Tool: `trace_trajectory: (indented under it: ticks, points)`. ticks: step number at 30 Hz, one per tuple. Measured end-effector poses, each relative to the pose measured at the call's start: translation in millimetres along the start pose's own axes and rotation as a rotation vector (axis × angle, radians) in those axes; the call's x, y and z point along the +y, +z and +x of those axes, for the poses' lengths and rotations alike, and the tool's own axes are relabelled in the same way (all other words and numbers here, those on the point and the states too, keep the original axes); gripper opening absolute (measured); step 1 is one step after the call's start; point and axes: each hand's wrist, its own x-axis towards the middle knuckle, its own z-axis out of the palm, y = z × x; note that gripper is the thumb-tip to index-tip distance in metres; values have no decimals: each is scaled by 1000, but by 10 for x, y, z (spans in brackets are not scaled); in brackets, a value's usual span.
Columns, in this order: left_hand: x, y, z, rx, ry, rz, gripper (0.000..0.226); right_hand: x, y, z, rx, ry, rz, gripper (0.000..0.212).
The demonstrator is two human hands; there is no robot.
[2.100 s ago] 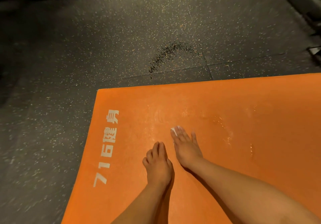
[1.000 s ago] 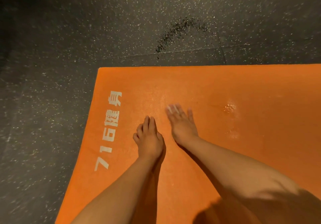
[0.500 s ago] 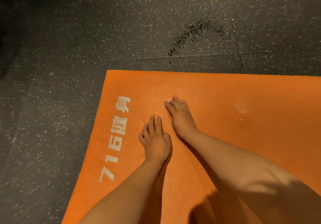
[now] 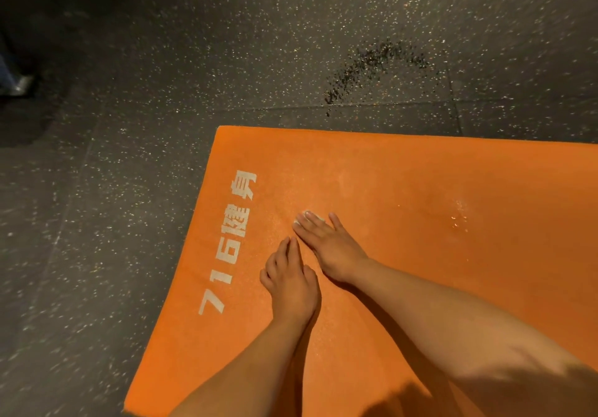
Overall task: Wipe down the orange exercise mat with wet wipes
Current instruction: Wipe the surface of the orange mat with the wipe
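The orange exercise mat (image 4: 404, 183) lies on the floor with white lettering along its left end. My right hand (image 4: 330, 245) lies flat on the mat with straight fingers and presses a white wet wipe (image 4: 305, 217) down; only slivers of the wipe show past the fingertips. Just left of it, my left hand (image 4: 291, 282) rests palm-down on the mat beside the lettering and holds nothing. Wet, shiny patches (image 4: 459, 219) show on the mat to the right.
Dark speckled rubber floor (image 4: 161, 109) surrounds the mat. A dark scuffed patch (image 4: 365, 67) marks the floor beyond the mat's far edge. At the far left edge a pale object (image 4: 16, 86) shows dimly in shadow.
My right hand has slid the wipe left across the mat, from nearer the wet patches toward the lettering. My left hand has stayed planted. The view has shifted, so the mat sits further right.
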Motion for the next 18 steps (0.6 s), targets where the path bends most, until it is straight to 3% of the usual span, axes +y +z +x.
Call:
trace_trajectory:
  ticks: [7, 12, 18]
  points:
    - [-93, -116, -696, -37, 13, -20, 66, -377, 221, -820, -75, -14, 29, 70]
    - [-110, -263, -1223, -207, 5, 123, 65, -762, 318, -1447, -209, 38, 117, 71]
    - [-83, -288, -1698, -229, 26, 87, 61, -1034, 351, -1931, -198, 77, 247, 60]
